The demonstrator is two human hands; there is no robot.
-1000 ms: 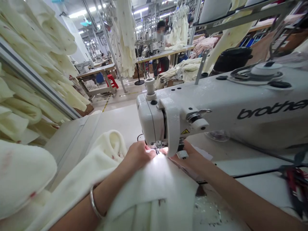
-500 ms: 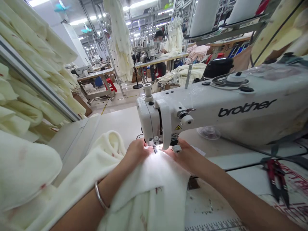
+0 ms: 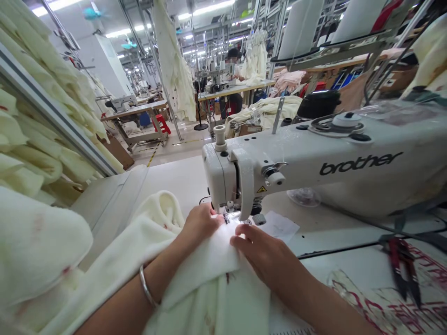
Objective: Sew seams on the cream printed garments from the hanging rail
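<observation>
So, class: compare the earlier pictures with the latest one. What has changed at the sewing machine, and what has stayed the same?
The right hand has drawn back from under the machine head toward the person and now lies flat on the cream fabric in front of the needle. That uncovers a small white paper piece on the table. The left hand stays pressed on the fabric beside the presser foot, bracelet on the wrist. The sewing machine has not moved.

Both forearms are bare, with no sleeve showing anywhere up to the lower edge of the view. The left hand [image 3: 200,223] wears no glove, and no ring shows on it. Just behind it, around the wrist, sits a thin, plain silver-coloured metal bangle [image 3: 147,288], smooth and rounded, loose on the arm. The right hand [image 3: 260,253] is likewise ungloved, its wrist unadorned, its fingernails short and unpainted.
</observation>
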